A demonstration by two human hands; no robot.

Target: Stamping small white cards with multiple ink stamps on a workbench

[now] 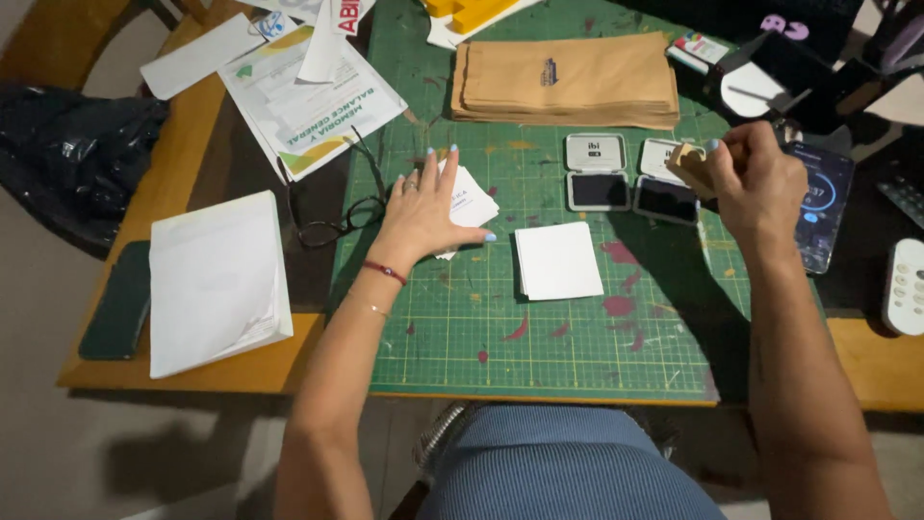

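My left hand [423,207] lies flat, fingers spread wide, pressing down on a small fanned pile of printed white cards [470,204] near the middle of the green cutting mat [539,337]. My right hand [756,183] is closed around a small wooden stamp [689,162], gripped between thumb and fingertips and held just above the far right part of the mat.

Right under the stamp sit two open ink pads [630,178], side by side, their dark faces up and lids folded back. Between my hands lies a neat stack of blank white cards [558,260], apart from both.

The stamp looks light and rigid, so I judge it best held by its wooden block, fingers clear of the inked face. The cards look thin, light and slippery against one another, likely to slide unless pinned flat or pinched at an edge.

Toward the far edge of the table [125,371] a stack of brown paper envelopes [566,82] rests on the mat. A pair of glasses [337,217] lies at the mat's left edge, with printed sheets beyond it and a white booklet [217,279] nearer the left near corner, a dark phone [120,299] beside it. At the right edge lie a lit phone [826,207] and a white remote [905,287].
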